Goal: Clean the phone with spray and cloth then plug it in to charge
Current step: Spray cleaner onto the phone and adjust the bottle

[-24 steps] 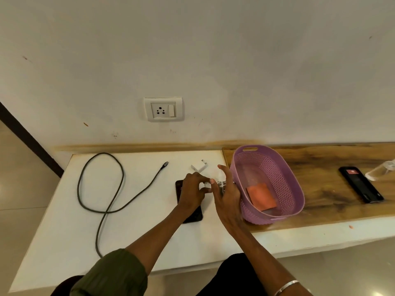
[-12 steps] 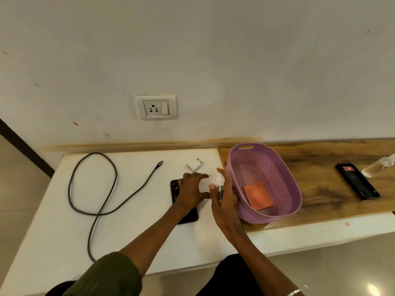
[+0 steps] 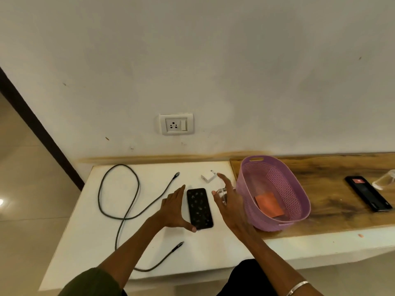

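A black phone [image 3: 199, 208] lies flat on the white table [image 3: 149, 248], its screen speckled with droplets. My left hand [image 3: 173, 209] lies along the phone's left edge with straight fingers, and its thumb touches the near corner. My right hand [image 3: 229, 201] hovers just right of the phone and grips a small clear spray bottle [image 3: 222, 192], with the index finger raised. An orange cloth [image 3: 268, 205] lies inside the purple basket [image 3: 299, 197]. A white charger adapter [image 3: 208, 177] sits behind the phone. The dark cable [image 3: 128, 199] loops across the table's left part. A wall socket [image 3: 176, 124] is above.
A second black phone [image 3: 368, 193] and a clear bottle [image 3: 384, 180] lie on the wooden counter [image 3: 333, 210] at the far right. The basket stands close to my right hand. The table's front edge runs just below the cable's near plug [image 3: 178, 246].
My left hand has slid off the phone to its left side, uncovering the wet screen. My right hand still holds the spray bottle and has lifted its index finger.
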`<action>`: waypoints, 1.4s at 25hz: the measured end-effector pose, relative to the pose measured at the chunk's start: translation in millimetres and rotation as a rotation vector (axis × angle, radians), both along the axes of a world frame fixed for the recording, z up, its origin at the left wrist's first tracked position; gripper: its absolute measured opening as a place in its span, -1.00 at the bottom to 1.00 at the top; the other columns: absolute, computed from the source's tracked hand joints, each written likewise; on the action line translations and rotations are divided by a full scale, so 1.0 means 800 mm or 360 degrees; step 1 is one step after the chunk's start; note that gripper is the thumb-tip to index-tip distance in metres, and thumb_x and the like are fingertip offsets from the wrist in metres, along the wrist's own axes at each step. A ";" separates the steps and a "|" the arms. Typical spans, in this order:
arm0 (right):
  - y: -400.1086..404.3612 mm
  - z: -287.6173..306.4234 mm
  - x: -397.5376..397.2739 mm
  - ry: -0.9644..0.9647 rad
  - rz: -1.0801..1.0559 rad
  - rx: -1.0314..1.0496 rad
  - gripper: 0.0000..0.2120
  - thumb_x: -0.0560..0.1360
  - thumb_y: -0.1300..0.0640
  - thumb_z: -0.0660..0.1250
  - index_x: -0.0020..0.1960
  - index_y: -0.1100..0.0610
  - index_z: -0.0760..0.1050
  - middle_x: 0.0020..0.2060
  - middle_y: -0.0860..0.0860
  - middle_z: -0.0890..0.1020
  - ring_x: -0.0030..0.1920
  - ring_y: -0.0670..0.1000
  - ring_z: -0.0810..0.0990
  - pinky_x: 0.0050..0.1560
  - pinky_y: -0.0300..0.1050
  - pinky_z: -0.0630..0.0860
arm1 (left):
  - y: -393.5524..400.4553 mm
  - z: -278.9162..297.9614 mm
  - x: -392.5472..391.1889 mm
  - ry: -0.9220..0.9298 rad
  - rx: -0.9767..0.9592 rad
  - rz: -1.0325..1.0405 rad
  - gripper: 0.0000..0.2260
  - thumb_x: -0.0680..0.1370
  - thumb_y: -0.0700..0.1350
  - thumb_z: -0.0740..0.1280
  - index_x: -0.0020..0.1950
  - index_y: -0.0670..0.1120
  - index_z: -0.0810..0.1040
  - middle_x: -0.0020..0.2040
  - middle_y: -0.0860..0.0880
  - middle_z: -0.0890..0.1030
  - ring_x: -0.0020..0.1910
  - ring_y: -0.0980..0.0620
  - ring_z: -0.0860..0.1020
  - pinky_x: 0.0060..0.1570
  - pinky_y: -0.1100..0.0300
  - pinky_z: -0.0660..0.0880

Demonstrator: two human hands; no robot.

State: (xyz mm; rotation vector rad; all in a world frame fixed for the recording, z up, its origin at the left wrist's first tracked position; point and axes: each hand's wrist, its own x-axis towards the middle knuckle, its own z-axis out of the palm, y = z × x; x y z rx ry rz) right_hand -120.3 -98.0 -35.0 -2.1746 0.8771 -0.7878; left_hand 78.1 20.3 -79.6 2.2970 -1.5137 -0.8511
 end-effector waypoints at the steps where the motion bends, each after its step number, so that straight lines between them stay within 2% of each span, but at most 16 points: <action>1: 0.004 -0.007 -0.001 0.0080 0.0021 0.0005 -0.49 0.56 -0.20 0.16 0.45 -0.38 0.08 -0.36 -0.24 0.40 -0.36 -0.18 0.48 -0.34 -0.36 0.43 | -0.001 -0.002 -0.004 0.0005 -0.0014 0.0013 0.41 0.01 0.47 0.53 0.59 0.09 -0.27 0.63 0.01 -0.02 0.60 -0.11 0.03 0.54 -0.18 0.04; 3: 0.012 -0.021 -0.005 0.0174 0.0071 0.0068 -0.50 0.57 -0.15 0.20 0.41 -0.44 0.07 -0.23 -0.26 0.45 -0.24 -0.21 0.51 -0.26 -0.37 0.47 | -0.003 -0.004 -0.009 0.0003 -0.0019 0.0015 0.40 0.01 0.46 0.53 0.58 0.10 -0.27 0.62 0.02 0.03 0.59 -0.09 0.04 0.54 -0.19 0.02; 5: 0.017 -0.032 -0.005 0.0228 0.0117 0.0155 -0.49 0.57 -0.10 0.22 0.39 -0.44 0.09 -0.05 -0.24 0.48 -0.11 -0.19 0.52 -0.08 -0.29 0.56 | -0.006 -0.006 -0.010 -0.0022 -0.0010 -0.0007 0.39 0.02 0.45 0.53 0.58 0.10 -0.26 0.60 0.04 0.07 0.58 -0.08 0.05 0.53 -0.19 0.01; 9: 0.013 -0.043 -0.001 0.0332 0.0095 0.0233 -0.50 0.57 -0.01 0.25 0.44 -0.25 0.18 0.18 -0.10 0.54 0.12 -0.08 0.55 0.18 -0.09 0.57 | -0.014 -0.008 -0.007 -0.0081 0.0028 -0.0031 0.37 0.04 0.45 0.53 0.58 0.12 -0.25 0.59 0.06 0.11 0.56 -0.08 0.06 0.50 -0.18 0.04; 14: 0.008 -0.049 0.001 0.0432 0.0053 0.0280 -0.48 0.58 0.01 0.27 0.47 -0.19 0.18 0.35 -0.07 0.47 0.31 -0.01 0.49 0.28 -0.03 0.52 | -0.017 -0.008 -0.004 -0.0157 0.0060 -0.0094 0.38 0.03 0.50 0.49 0.58 0.13 -0.28 0.60 0.09 0.10 0.56 -0.09 0.05 0.48 -0.21 0.05; 18: 0.006 -0.052 -0.002 0.0446 0.0013 0.0294 -0.49 0.57 0.03 0.29 0.44 -0.22 0.20 0.33 -0.07 0.49 0.27 -0.01 0.54 0.19 -0.11 0.55 | -0.020 -0.007 -0.002 -0.0187 0.0094 -0.0115 0.36 0.04 0.50 0.49 0.58 0.13 -0.28 0.60 0.08 0.10 0.56 -0.11 0.04 0.48 -0.24 0.04; 24: 0.002 -0.057 -0.010 0.0461 -0.0044 0.0339 -0.51 0.58 0.05 0.28 0.45 -0.19 0.23 0.32 -0.05 0.52 0.25 -0.01 0.56 0.19 -0.14 0.57 | -0.019 -0.006 -0.002 -0.0235 0.0113 -0.0123 0.35 0.04 0.52 0.46 0.59 0.10 -0.22 0.60 0.07 0.11 0.56 -0.11 0.06 0.48 -0.25 0.06; 29: 0.002 -0.051 -0.007 0.0395 -0.0104 0.0207 -0.46 0.57 0.05 0.30 0.44 -0.28 0.17 0.28 -0.12 0.52 0.08 -0.21 0.52 0.07 -0.39 0.46 | -0.018 -0.005 -0.003 -0.0238 0.0123 -0.0126 0.34 0.04 0.53 0.45 0.60 0.10 -0.21 0.60 0.07 0.11 0.56 -0.11 0.06 0.48 -0.24 0.04; 32: 0.000 -0.046 -0.002 0.0363 -0.0141 0.0182 -0.44 0.57 0.06 0.31 0.45 -0.27 0.16 0.31 -0.14 0.49 0.11 -0.24 0.48 0.04 -0.51 0.39 | -0.017 -0.004 -0.003 -0.0223 0.0110 -0.0124 0.34 0.05 0.52 0.46 0.59 0.10 -0.21 0.59 0.07 0.12 0.55 -0.10 0.06 0.48 -0.23 0.04; 35: -0.006 -0.042 0.006 0.0328 -0.0175 0.0173 -0.49 0.58 0.05 0.28 0.42 -0.27 0.18 0.35 -0.10 0.47 0.19 -0.18 0.48 0.12 -0.42 0.44 | -0.016 -0.003 -0.004 -0.0215 0.0101 -0.0129 0.33 0.05 0.51 0.46 0.60 0.10 -0.20 0.59 0.06 0.13 0.55 -0.11 0.06 0.48 -0.22 0.04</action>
